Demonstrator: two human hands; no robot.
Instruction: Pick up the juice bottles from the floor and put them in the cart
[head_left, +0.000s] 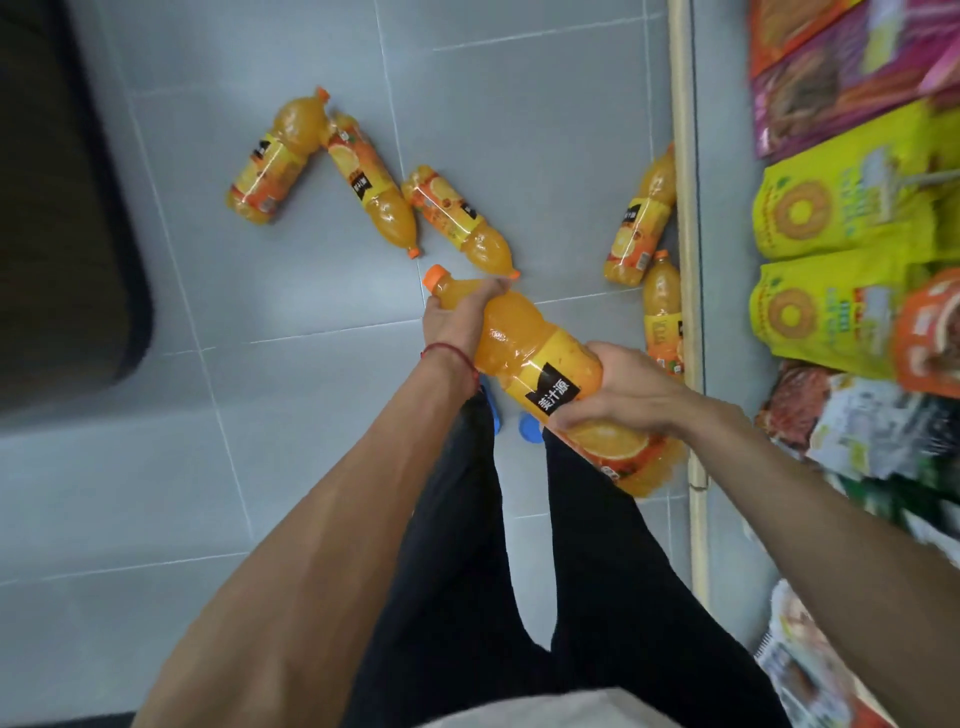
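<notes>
The person holds one orange juice bottle (540, 364) in both hands, above the grey tiled floor (311, 415) and in front of their black trousers (597, 571). The left hand (457, 317) is closed around the neck just below the orange cap (435, 275); a red string bracelet (452, 358) circles that wrist. The right hand (618, 389) wraps the labelled middle of the bottle, fingers curled over the yellow label. The bottle lies tilted, cap up and to the left.

Five more juice bottles lie on the floor: three (374, 187) close together ahead, two (644, 228) by the base of a shelf (685, 208) on the right. Snack bags (841, 208) fill that shelf. No cart can be made out with certainty.
</notes>
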